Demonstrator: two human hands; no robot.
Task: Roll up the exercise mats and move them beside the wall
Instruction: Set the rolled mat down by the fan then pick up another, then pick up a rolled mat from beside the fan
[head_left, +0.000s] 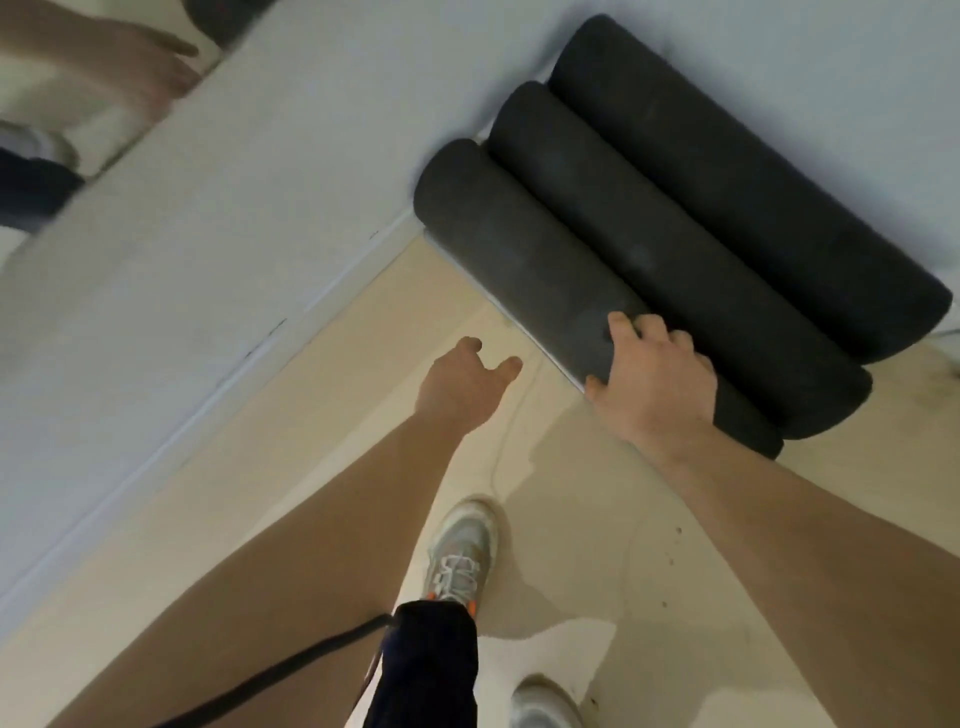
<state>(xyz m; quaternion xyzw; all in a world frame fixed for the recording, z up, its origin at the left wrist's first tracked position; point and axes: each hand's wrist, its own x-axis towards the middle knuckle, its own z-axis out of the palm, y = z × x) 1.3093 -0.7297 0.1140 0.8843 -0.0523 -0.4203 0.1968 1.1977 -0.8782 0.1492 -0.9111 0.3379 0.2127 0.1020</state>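
Observation:
Three rolled black exercise mats lie side by side against the white wall (291, 171). The nearest rolled mat (519, 260) lies on the floor, the middle rolled mat (649, 244) rests behind it, and the far rolled mat (753, 176) sits highest against the wall. My right hand (649, 384) grips the near end of the nearest roll, fingers curled over its top and thumb at its lower edge. My left hand (462, 389) hovers just left of that roll, fingers loosely bent, touching nothing.
The floor (597, 545) is beige and glossy. My grey sneakers (460, 556) stand below the hands, and a dark cable (291, 670) hangs by my leg. A mirror strip (78, 104) at top left reflects a hand.

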